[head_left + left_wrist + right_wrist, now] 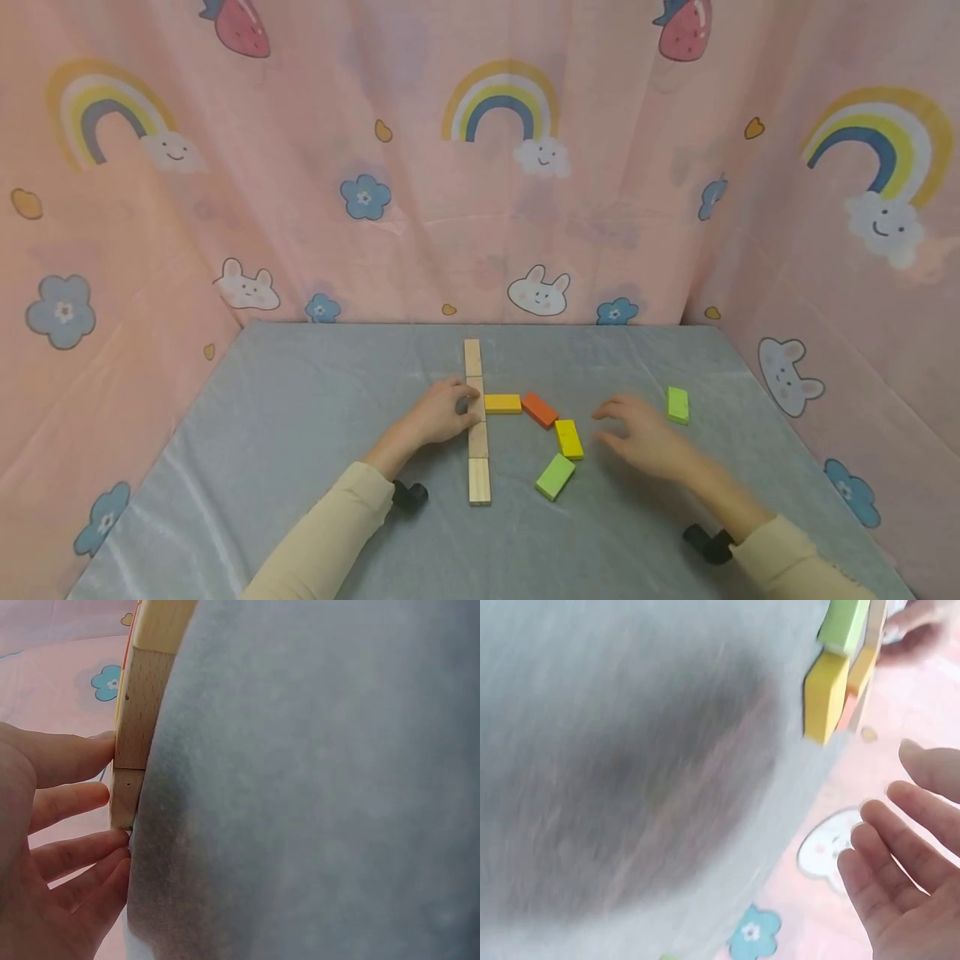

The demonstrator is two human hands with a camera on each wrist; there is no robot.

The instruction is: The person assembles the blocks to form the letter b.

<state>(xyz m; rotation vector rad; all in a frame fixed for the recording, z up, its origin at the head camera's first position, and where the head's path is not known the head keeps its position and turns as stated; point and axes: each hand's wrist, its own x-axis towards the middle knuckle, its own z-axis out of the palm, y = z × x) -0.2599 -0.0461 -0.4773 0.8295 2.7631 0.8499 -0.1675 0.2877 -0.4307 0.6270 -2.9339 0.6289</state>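
A straight row of plain wooden blocks (478, 440) lies end to end on the grey cloth. My left hand (441, 411) rests against its middle from the left, with thumb and fingertips touching the wood and the fingers fairly straight in the left wrist view. From the row, an orange-yellow block (502, 404), a red-orange block (540, 410), a yellow block (569, 439) and a light green block (556, 477) form a curve to the right. My right hand (641, 437) hovers right of the yellow block, fingers spread and holding nothing.
Another light green block (678, 405) lies beyond the right hand, near the table's right side. Grey cloth (300, 400) covers the table. Pink patterned curtains (420, 250) stand along its back and sides. A black wrist strap piece (708, 544) shows below the right wrist.
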